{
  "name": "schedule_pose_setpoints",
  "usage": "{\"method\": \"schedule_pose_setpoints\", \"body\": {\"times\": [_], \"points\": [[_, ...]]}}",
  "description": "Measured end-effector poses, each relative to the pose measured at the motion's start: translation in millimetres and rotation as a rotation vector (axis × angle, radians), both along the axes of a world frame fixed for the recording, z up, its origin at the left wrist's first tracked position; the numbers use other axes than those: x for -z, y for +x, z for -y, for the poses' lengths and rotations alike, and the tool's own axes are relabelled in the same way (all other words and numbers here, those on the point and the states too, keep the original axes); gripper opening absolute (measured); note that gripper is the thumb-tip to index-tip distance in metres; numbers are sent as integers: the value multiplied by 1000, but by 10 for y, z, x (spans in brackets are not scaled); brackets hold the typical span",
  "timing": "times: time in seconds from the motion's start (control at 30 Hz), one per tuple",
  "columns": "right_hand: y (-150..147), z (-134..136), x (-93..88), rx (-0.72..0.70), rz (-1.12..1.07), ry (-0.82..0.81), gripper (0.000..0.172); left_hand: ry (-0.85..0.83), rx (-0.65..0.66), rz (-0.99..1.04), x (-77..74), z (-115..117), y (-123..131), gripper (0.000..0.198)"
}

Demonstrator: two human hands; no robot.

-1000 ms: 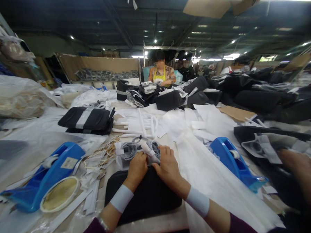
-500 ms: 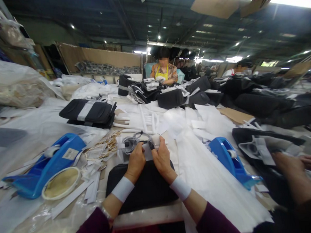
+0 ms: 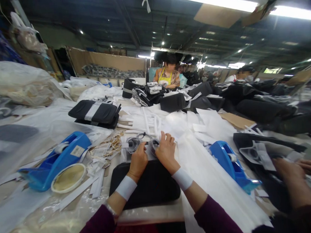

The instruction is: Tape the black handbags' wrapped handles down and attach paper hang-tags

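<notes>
A long table (image 3: 150, 214) runs down a dim workshop under strip lights, buried in white paper and black bags, with a person in a yellow apron (image 3: 168, 78) seated at the far end. At the far left a stuffed clear plastic sack (image 3: 20, 83) slumps on the table. Nearer, a blue tape dispenser (image 3: 57, 159) lies with a tape roll (image 3: 68, 177) touching its near side. Just right of these is a heap of paper tags on strings (image 3: 107, 148).

The left hand (image 3: 138, 161) comes next, its fingers curled down on the near edge of a small packet (image 3: 134, 144) of grey loops in clear wrap. Whether it really pinches the packet I cannot tell. The packet lies just beyond both hands, at their fingertips. The right hand (image 3: 167, 151) rests over the packet's right end with its fingers loosely bent, and its hold is just as unclear. Both wrists, in white bands, lie across a flat black case (image 3: 154, 186) on the near side of the packet.

Right of the hands spreads a wide white sheet (image 3: 208, 176), then a second blue dispenser (image 3: 231, 164). At the right edge a co-worker's hands (image 3: 291, 173) reach over a black bag (image 3: 266, 149).
</notes>
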State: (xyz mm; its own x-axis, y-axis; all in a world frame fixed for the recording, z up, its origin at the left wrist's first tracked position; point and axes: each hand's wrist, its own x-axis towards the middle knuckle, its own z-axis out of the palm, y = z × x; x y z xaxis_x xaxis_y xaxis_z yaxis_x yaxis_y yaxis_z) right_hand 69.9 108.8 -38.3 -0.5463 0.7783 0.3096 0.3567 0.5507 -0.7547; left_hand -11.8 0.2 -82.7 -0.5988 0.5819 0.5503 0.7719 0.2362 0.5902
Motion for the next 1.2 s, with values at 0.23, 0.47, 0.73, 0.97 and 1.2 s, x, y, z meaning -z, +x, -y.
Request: {"method": "schedule_pose_setpoints", "body": {"times": [0.23, 0.47, 0.73, 0.97, 1.2], "points": [[-280, 493, -36, -538, -202, 475, 37, 262, -380, -52, -91, 183, -93, 22], [-457, 488, 269, -556, 96, 669, 16, 390, -526, 224, 23, 226, -431, 41], [-544, 526, 295, -530, 241, 769, 18, 214, -469, 353, 41, 199, -515, 26], [-571, 466, 316, -696, 204, 807, 19, 186, -432, 415, 95, 220, -591, 24], [-538, 356, 267, -927, 178, 843, 14, 210, -438, 474, 173, 225, -664, 22]]}}
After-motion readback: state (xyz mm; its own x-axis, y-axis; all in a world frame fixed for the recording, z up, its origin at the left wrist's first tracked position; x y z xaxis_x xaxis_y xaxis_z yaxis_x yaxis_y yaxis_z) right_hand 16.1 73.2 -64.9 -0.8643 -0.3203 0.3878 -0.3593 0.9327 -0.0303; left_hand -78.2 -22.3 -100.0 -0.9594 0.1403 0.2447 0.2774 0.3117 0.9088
